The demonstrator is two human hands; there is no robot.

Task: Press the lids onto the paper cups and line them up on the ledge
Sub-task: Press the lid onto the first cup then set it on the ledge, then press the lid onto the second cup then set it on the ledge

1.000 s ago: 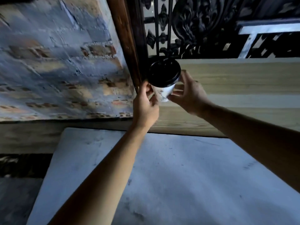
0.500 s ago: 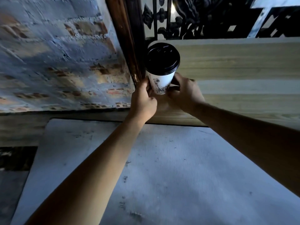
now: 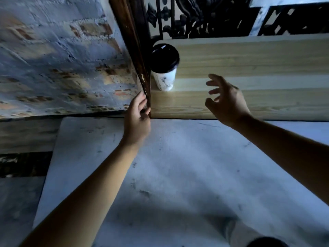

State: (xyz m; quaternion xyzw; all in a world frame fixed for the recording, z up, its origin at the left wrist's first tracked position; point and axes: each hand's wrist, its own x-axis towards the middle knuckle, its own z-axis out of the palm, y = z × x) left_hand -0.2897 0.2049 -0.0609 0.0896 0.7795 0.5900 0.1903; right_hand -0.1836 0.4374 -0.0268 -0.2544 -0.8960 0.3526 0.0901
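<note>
A white paper cup (image 3: 165, 81) with a black lid (image 3: 164, 57) pressed on stands upright at the far left end of the pale wooden ledge (image 3: 249, 57), close to the dark wooden post. My left hand (image 3: 138, 120) hovers below the cup, holding nothing, its fingers loosely curled beside the post. To the right of the cup and apart from it, my right hand (image 3: 226, 101) is spread open and holds nothing.
A dark wooden post (image 3: 135, 50) borders the ledge on the left, with a painted brick wall (image 3: 58, 59) beyond. Black ornate ironwork (image 3: 204, 16) rises behind the ledge. A white mat (image 3: 169, 175) lies below, and a dark rounded object (image 3: 267, 242) shows at the bottom edge.
Both hands held the lidded cup in the air. The cup now stands on the ledge and both hands have let go, drawing back toward me.
</note>
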